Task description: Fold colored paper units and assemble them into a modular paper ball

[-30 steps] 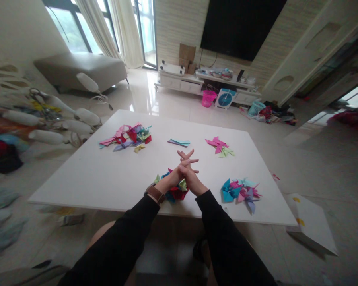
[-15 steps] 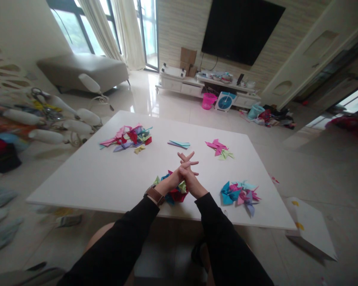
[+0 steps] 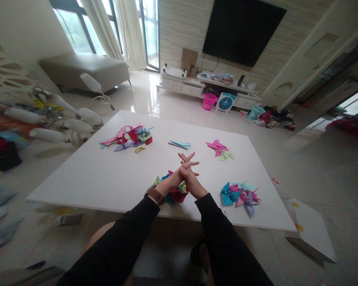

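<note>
My left hand (image 3: pixel 176 177) and my right hand (image 3: pixel 193 183) cross each other with their fingers stretched out and interlaced, holding no object. A brown-strapped watch is on my left wrist. Beneath them, partly hidden, lies a pile of folded paper cranes (image 3: pixel 178 194) in red, blue and green. Another crane pile (image 3: pixel 241 193), blue, pink and lilac, is to the right. A pink folded paper piece (image 3: pixel 217 147) touches a light green one farther back. Beyond my fingers lie narrow folded paper strips (image 3: pixel 179 144), and a large mixed pile of folded paper (image 3: pixel 130 138) sits at the back left.
The white table (image 3: pixel 86 174) spans the space before me. A white box-like object (image 3: pixel 313 228) with yellow patches is on the floor at right. Behind the table are a pink basket (image 3: pixel 209 102), a blue fan (image 3: pixel 226 102) and a low cabinet. Lamp arms stand at left.
</note>
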{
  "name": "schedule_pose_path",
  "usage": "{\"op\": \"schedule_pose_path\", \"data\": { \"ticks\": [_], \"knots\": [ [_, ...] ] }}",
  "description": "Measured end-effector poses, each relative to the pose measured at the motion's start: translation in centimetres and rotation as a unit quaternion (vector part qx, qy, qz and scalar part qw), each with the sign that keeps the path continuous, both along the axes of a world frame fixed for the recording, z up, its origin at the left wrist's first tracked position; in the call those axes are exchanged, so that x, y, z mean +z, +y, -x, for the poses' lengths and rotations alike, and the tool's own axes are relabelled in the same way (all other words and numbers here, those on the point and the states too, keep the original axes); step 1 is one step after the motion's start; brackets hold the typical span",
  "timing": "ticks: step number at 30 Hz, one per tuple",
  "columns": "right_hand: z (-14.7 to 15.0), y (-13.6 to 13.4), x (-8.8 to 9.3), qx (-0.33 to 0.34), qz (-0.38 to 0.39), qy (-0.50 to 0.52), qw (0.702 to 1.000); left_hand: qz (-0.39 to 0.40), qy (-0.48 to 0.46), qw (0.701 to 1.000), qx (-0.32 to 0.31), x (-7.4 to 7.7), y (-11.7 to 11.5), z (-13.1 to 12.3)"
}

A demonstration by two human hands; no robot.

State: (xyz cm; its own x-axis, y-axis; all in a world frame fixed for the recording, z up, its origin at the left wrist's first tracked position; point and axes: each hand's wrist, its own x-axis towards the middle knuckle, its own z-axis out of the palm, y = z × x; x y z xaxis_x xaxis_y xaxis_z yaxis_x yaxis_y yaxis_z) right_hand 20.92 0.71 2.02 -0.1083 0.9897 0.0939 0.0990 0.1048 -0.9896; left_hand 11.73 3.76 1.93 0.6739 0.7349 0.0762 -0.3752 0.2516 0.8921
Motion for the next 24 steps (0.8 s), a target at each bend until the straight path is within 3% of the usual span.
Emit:
{"op": "schedule_pose_path", "data": {
  "ticks": [9, 17, 24],
  "knots": [
    [0.2, -0.6, 1.3, -0.005, 0.022, 0.041, 0.999, -0.006, 0.013, 1.0, -0.004, 0.4, -0.1, -0.2],
    [0.2, -0.5, 0.7, 0.001, 0.024, 0.04, 0.999, -0.013, 0.02, 1.0, -0.015, 0.1, 0.2, 0.0],
    [1.3, -1.0, 1.1, 0.018, 0.003, -0.003, 1.0, 0.029, 0.023, 0.998, 0.051, 0.3, 0.0, 0.9]
  ]
}}
